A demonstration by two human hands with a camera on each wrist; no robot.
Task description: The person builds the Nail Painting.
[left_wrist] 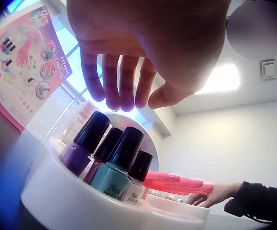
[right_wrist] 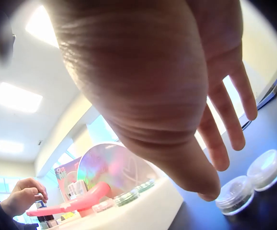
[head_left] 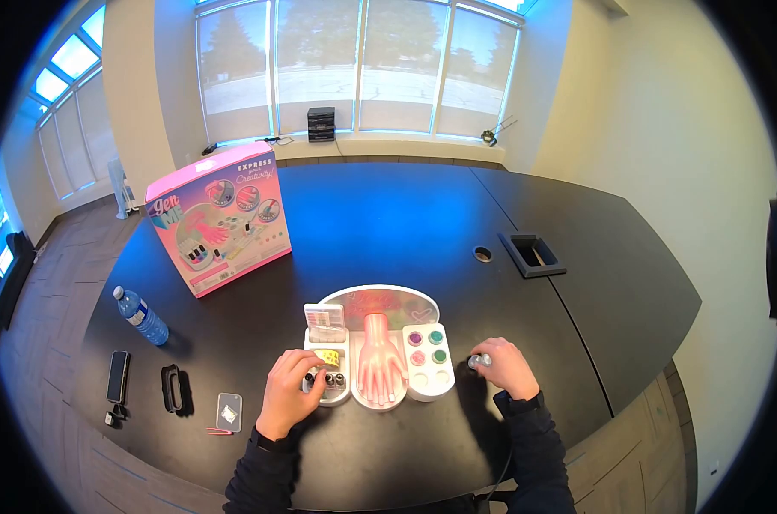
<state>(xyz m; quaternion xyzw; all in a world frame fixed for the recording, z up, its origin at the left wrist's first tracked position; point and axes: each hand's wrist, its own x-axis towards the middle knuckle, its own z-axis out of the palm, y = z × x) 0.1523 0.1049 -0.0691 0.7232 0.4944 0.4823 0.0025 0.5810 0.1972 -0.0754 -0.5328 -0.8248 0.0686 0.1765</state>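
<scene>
My left hand hovers over the left compartment of a white manicure set. In the left wrist view its fingers hang loosely above several nail polish bottles with black caps, among them a purple one and a teal one. On the table to the right of the set, my right hand reaches to two small clear-lidded jars. Its thumb tip is right at the nearer jar, and the other visible fingers extend loosely. A pink model hand lies palm down in the middle of the set.
Glitter pots fill the set's right tray. A pink box stands behind on the left. Further left are a water bottle, a phone, a black strap and a small clear case. A socket box is set into the table.
</scene>
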